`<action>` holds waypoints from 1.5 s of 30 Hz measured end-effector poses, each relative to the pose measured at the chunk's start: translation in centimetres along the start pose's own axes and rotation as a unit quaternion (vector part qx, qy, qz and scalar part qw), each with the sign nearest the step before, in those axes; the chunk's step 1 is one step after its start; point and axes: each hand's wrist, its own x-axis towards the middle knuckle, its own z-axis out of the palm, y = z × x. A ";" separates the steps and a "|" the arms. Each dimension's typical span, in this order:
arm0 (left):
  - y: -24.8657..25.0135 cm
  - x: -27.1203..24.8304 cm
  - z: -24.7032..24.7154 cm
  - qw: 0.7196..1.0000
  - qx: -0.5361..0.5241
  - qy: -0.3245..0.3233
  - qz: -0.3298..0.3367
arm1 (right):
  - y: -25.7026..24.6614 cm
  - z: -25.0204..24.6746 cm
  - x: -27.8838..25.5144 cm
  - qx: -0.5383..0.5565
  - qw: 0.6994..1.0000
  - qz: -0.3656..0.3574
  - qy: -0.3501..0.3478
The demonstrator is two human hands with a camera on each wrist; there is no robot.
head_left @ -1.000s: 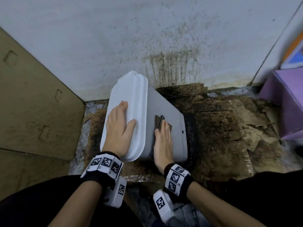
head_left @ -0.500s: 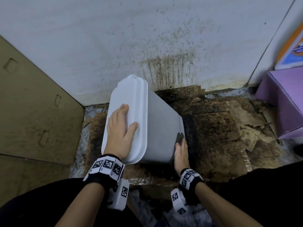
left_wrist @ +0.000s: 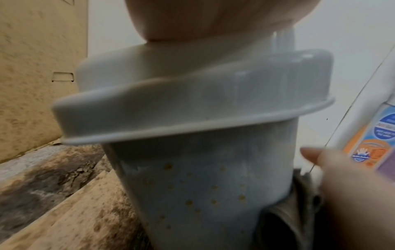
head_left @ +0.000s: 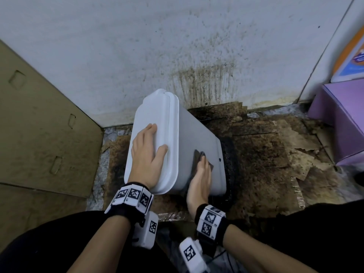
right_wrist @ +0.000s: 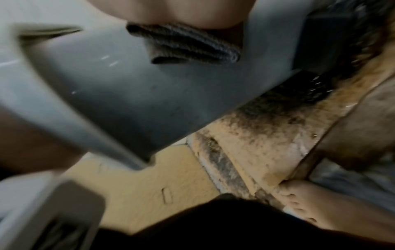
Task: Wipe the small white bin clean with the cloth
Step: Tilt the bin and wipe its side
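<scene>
The small white bin [head_left: 197, 134] stands tilted on the floor, and its lid [head_left: 155, 111] faces up and left. My left hand [head_left: 146, 152] lies flat on the lid with straight fingers. My right hand [head_left: 201, 174] presses a dark grey cloth [head_left: 197, 155] against the bin's near side wall, fingers straight. In the left wrist view the bin wall [left_wrist: 203, 186] carries small brown specks, and the cloth [left_wrist: 299, 203] shows at its right under my right hand [left_wrist: 342, 194]. The right wrist view shows the folded cloth [right_wrist: 186, 44] flat against the bin [right_wrist: 128, 93].
A stained white wall [head_left: 177, 46] rises behind the bin. Brown cardboard [head_left: 39, 125] leans at the left. Dirty, torn cardboard [head_left: 266, 154] covers the floor. A purple box [head_left: 342, 119] and an orange-blue package [head_left: 350, 58] stand at the right. A bare foot [right_wrist: 320, 203] is near.
My right hand slid the cloth down to the bin's lower right edge and has now come back up onto the side wall. The left hand stays on the lid.
</scene>
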 end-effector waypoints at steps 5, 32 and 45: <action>-0.2 0.0 0.1 1.000 0.012 -0.002 0.005 | -0.7 1.8 -2.3 -0.022 0.991 -0.124 -0.054; 0.4 0.3 0.4 1.000 0.011 0.002 0.009 | 5.3 -4.1 6.8 -0.122 0.991 0.059 -0.012; -0.1 0.5 0.3 0.999 0.037 -0.003 0.007 | 0.6 -0.6 2.6 -0.152 0.957 -0.211 -0.132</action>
